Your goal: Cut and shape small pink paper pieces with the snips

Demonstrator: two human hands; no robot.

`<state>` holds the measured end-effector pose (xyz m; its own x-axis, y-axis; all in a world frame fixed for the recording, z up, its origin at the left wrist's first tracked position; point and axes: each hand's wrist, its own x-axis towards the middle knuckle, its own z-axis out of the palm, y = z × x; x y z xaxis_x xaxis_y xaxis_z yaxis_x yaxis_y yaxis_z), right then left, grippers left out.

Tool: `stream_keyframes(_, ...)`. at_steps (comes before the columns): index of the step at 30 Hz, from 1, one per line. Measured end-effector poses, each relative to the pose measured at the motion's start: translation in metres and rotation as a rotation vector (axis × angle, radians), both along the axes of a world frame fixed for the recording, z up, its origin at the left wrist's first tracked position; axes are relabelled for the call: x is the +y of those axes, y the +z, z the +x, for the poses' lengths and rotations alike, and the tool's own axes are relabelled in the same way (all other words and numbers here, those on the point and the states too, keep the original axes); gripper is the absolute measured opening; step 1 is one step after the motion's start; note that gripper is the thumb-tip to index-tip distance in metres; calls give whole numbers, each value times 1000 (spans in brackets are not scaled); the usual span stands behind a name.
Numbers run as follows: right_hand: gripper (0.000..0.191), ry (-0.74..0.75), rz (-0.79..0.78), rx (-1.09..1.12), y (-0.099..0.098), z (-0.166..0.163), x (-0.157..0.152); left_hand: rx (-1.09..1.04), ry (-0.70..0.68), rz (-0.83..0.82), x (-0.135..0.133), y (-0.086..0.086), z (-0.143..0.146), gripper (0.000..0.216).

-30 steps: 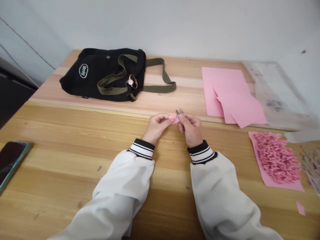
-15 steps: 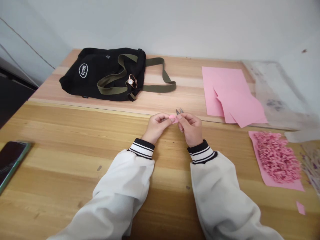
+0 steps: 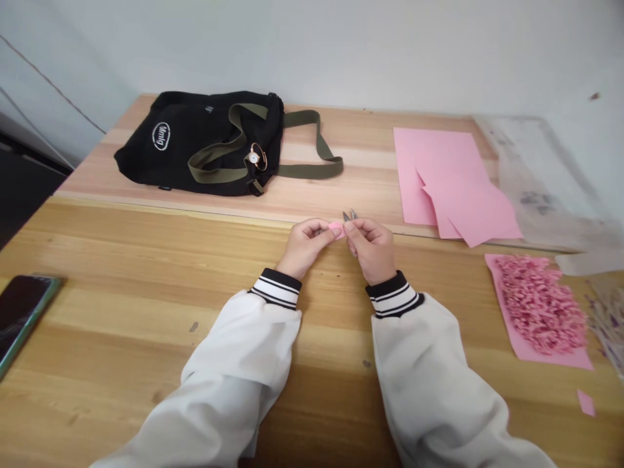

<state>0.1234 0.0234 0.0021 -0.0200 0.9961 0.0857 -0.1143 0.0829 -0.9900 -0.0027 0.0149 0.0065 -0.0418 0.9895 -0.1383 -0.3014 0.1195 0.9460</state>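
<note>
Over the middle of the table, my left hand (image 3: 305, 246) is closed, thumb and fingers pinching a small piece of pink paper (image 3: 336, 227). Right beside it, my right hand (image 3: 370, 247) is also closed, its thumb and finger at the paper's right edge. A small metal tool with two pointed, parted tips (image 3: 350, 214) sticks out beyond the right fingers. Most of this tool is hidden in the hand, so its exact kind does not show. The two hands nearly touch at the paper.
Pink sheets (image 3: 453, 188) lie at the back right beside a clear plastic bag (image 3: 546, 195). In front, curly pink paper bits (image 3: 543, 305) are heaped on a pink sheet. A pink scrap (image 3: 585, 402), a black bag (image 3: 205, 140) with a watch (image 3: 254, 157), and a phone (image 3: 24, 312) also lie here.
Both hands keep almost the same place and grip on the paper. The view has shifted very slightly; nothing else has visibly moved.
</note>
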Motion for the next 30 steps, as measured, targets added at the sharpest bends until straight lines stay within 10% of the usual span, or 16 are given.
stream_keyframes(30, 21, -27, -65, 63, 3, -1, 0, 61, 3, 2, 1, -1, -1, 28)
